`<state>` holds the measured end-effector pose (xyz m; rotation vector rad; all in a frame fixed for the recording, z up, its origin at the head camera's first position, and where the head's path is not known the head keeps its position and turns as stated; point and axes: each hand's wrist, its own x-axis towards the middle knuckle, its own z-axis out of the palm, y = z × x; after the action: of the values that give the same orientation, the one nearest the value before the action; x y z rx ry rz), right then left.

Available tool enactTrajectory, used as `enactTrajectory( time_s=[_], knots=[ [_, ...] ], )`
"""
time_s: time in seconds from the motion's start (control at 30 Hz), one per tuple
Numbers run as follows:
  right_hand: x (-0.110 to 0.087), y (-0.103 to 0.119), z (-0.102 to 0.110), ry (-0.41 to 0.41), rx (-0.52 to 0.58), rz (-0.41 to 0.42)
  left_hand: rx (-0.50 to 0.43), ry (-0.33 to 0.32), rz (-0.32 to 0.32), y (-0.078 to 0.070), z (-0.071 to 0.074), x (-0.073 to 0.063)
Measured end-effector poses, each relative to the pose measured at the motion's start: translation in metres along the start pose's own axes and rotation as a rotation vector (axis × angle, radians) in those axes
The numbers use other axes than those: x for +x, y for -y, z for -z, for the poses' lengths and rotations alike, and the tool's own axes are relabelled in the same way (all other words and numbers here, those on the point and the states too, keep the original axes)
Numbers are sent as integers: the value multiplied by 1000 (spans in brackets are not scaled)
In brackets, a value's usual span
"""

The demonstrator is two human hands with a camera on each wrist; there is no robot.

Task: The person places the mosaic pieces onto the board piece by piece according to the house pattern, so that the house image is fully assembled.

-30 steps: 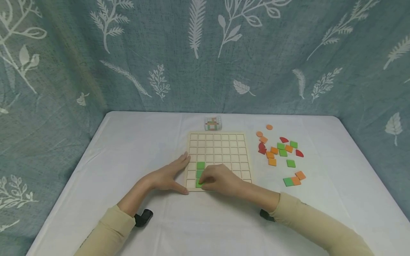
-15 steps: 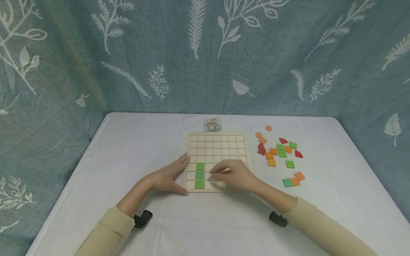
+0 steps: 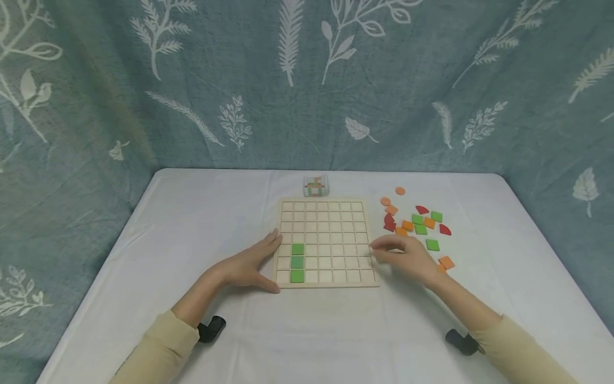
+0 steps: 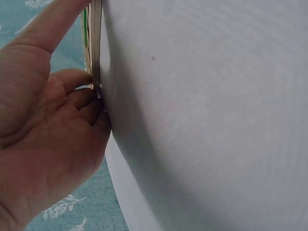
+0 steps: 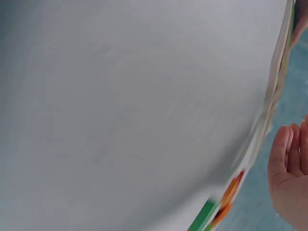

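A pale wooden grid board [image 3: 331, 238] lies on the table. Three green square tiles [image 3: 297, 262] form a short column in its lower left cells. My left hand [image 3: 247, 265] touches the board's left edge with fingers and thumb spread; the left wrist view has that hand [image 4: 57, 110] against the board's side [image 4: 96, 43]. Past the board's right edge hovers my right hand [image 3: 405, 257], fingers loosely bent, nothing seen between them. In the right wrist view the hand [image 5: 291, 173] is partly cut off by the frame.
Loose green tiles [image 3: 433, 245], orange squares [image 3: 447, 262], red quarter-round pieces [image 3: 445, 229] and orange discs [image 3: 400, 191] lie scattered right of the board. My right hand hides some. Behind the board stands a small clear box [image 3: 315, 186] with a coloured pattern. A leaf-patterned curtain [image 3: 268, 80] hangs behind.
My right hand has let go of the lowest green tile, which lies in its cell, and moved right across the board to the loose pieces. The left hand stays put.
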<state>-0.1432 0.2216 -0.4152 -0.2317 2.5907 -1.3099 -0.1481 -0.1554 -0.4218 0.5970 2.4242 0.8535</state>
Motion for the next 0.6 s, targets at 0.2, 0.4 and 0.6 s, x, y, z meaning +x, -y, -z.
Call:
enactTrajectory(
  time_s=[0.2,0.4,0.6],
  knots=[
    [-2,-24,29,-88,-72,-29,-4,-3,-6,1,0,0],
    [3,-39,47,-124,-137,-75,-11,-3,-9,1,0,-1],
    [7,-44,52,-100,-204,-80,-15,2,-12,1,0,-1]
  ],
)
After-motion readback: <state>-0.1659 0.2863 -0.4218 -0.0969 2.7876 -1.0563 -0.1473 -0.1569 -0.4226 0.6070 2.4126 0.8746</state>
